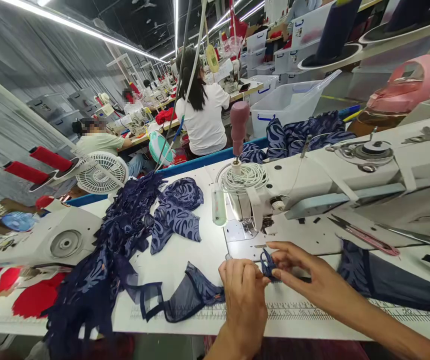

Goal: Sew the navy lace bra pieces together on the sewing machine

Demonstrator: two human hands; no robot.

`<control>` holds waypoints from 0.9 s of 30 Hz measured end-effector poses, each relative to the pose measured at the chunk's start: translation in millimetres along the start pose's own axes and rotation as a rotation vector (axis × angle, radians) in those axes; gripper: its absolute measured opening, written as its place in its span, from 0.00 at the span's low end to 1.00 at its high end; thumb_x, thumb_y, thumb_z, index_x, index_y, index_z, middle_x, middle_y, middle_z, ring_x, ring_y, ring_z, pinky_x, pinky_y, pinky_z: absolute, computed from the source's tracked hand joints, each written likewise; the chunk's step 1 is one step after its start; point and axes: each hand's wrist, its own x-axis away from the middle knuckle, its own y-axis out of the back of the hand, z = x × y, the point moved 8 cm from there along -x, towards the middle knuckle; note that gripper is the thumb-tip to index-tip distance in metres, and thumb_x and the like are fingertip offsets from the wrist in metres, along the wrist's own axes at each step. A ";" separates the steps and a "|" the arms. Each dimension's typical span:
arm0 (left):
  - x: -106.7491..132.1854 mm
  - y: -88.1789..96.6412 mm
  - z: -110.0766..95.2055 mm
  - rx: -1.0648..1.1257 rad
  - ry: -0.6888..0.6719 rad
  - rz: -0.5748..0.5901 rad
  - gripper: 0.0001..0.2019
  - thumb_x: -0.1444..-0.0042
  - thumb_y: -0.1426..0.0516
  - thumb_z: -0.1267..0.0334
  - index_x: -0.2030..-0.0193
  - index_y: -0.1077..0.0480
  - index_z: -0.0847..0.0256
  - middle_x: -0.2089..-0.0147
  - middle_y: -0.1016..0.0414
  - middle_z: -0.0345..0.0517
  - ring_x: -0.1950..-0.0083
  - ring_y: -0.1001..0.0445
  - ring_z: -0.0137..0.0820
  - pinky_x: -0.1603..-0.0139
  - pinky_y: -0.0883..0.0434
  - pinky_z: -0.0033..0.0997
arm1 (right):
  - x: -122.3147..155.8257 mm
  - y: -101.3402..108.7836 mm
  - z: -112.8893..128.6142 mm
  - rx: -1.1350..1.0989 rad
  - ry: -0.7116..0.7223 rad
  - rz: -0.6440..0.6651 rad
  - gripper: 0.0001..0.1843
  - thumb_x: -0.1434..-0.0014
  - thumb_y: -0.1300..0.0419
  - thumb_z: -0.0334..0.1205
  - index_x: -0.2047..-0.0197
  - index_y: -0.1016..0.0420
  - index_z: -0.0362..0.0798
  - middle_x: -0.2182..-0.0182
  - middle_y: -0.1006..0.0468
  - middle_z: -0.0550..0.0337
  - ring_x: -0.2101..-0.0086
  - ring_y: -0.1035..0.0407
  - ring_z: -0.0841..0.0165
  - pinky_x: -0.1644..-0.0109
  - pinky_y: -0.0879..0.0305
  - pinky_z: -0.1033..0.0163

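- The left hand point(243, 295) rests on the near edge of the counter point(185, 255), its grip closed on a small navy lace piece point(266, 264).
- The right hand point(308, 280) meets it from the right; thumb and forefinger pinch the same lace piece, the other fingers stretched out above it.
- The lace piece sits between both hands, just in front of the sewing machine point(350, 170) and near its needle plate.
- A navy mesh cup point(185, 300) lies flat on the counter and runs up to the left hand; I cannot tell if it joins the lace piece.
- A printed ruler point(312, 314) runs along the counter edge under the hands.
- A heap of navy lace point(125, 235) covers the counter's left part, with red fabric point(35, 297) beyond it.
- Scissors point(365, 236) lie on the machine bed to the right.
- A cord coil point(244, 177) and a mauve cone point(239, 125) sit on the machine's left end.
- A person in a white shirt point(203, 115) sits at the next counter, back turned.
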 end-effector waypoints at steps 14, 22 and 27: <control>-7.4 -19.1 20.2 0.850 0.591 0.392 0.25 0.41 0.41 0.38 0.66 0.31 0.62 0.68 0.35 0.40 0.64 0.39 0.29 0.59 0.40 0.29 | -5.5 -12.6 16.4 -0.247 -0.110 0.039 0.22 0.43 0.36 0.52 0.48 0.27 0.53 0.69 0.25 0.63 0.64 0.28 0.64 0.56 0.29 0.57; -20.4 -11.0 14.5 0.778 0.415 0.510 0.23 0.39 0.42 0.41 0.68 0.30 0.61 0.60 0.29 0.47 0.55 0.32 0.35 0.51 0.37 0.32 | -4.5 -9.3 29.5 -0.230 -0.112 0.068 0.23 0.44 0.34 0.57 0.50 0.25 0.54 0.69 0.21 0.60 0.61 0.26 0.60 0.52 0.28 0.54; -26.5 -11.5 10.6 0.930 0.477 0.605 0.27 0.49 0.35 0.36 0.72 0.30 0.62 0.62 0.31 0.45 0.59 0.33 0.32 0.56 0.36 0.30 | -7.8 -5.5 35.6 -0.194 -0.048 0.108 0.26 0.44 0.33 0.55 0.45 0.25 0.56 0.62 0.20 0.57 0.57 0.26 0.59 0.47 0.29 0.50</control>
